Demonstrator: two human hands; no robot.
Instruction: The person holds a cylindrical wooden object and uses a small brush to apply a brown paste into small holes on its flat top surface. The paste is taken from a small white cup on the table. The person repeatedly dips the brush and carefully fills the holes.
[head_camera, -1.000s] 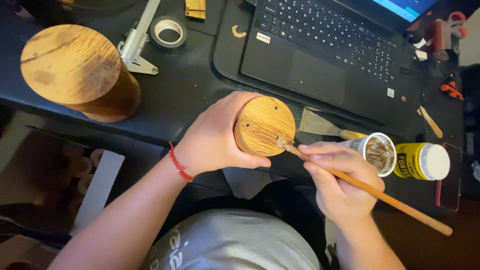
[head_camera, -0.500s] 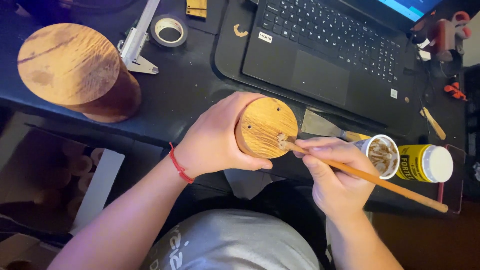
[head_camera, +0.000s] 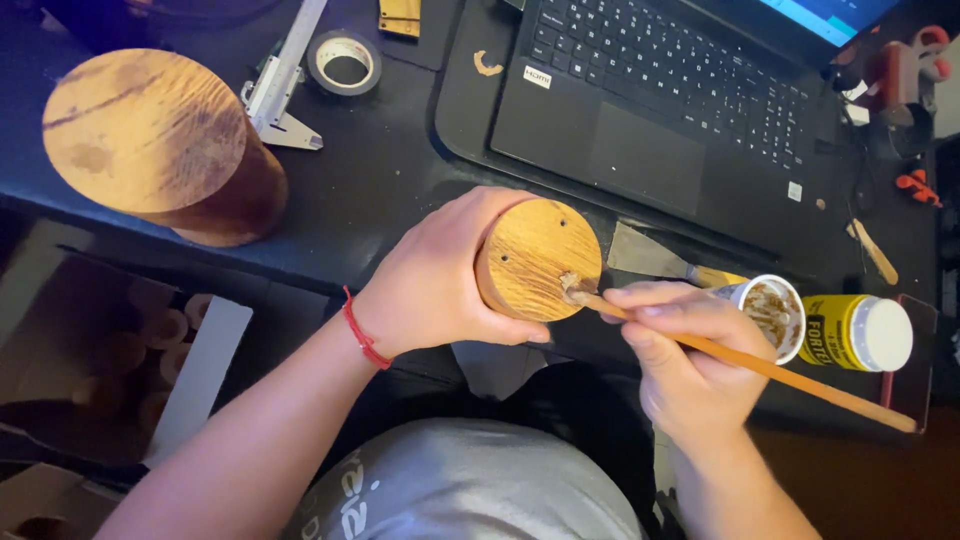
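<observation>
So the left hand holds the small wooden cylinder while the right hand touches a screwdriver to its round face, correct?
Not quite. In the head view the right hand holds a wooden-handled brush, not a screwdriver, its tip on the round face of the small wooden cylinder. The left hand does hold the cylinder.

right: open cup (head_camera: 772, 312), yellow can (head_camera: 848, 331) — crowded | left: desk (head_camera: 380, 190) — free

Dim room, warm light from above

The centre is lit and sharp (hands cast soft shadows), while the dark surface (head_camera: 380, 190) and corners sink into grainy blackness.
</observation>
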